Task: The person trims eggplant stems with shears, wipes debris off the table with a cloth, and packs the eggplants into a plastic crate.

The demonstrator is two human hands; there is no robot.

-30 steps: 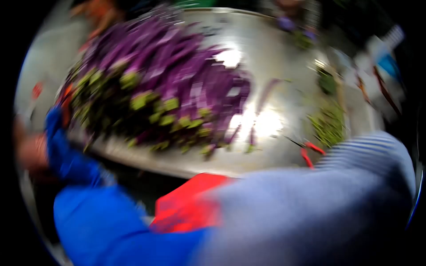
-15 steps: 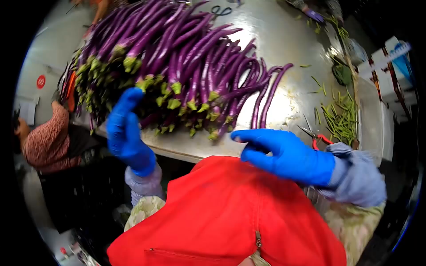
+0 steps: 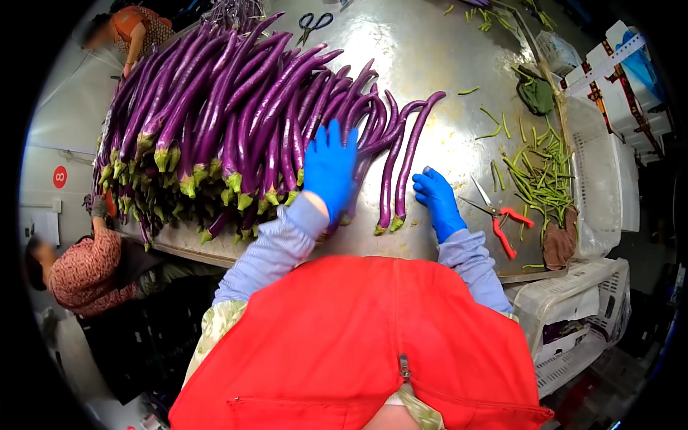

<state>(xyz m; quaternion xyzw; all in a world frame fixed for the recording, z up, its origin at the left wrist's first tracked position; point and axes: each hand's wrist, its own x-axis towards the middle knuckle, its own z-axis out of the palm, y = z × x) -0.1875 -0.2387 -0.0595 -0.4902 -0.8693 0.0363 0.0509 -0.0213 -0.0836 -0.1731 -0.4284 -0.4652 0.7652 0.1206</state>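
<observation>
Long purple eggplants (image 3: 215, 100) lie in a big heap on the metal table, green stem ends toward me. My left hand (image 3: 331, 168), in a blue glove, rests on the right part of the heap with its fingers spread, holding nothing. Two eggplants (image 3: 412, 158) lie side by side, a little apart from the heap. Just right of them is my right hand (image 3: 438, 204), also blue-gloved, low over the table with fingers slightly bent and nothing seen in them. Red-handled pruning shears (image 3: 502, 213) lie spread to its right.
Cut green stems (image 3: 537, 175) are scattered along the right edge of the table (image 3: 466, 64). Dark scissors (image 3: 314, 26) lie at the back. White crates (image 3: 573, 308) stand at right. Two people, one in a red patterned top (image 3: 82, 272), are on the left.
My left hand has moved right and come down onto the eggplants. My right hand has drawn in beside the two separate eggplants. The whole view has shifted.
</observation>
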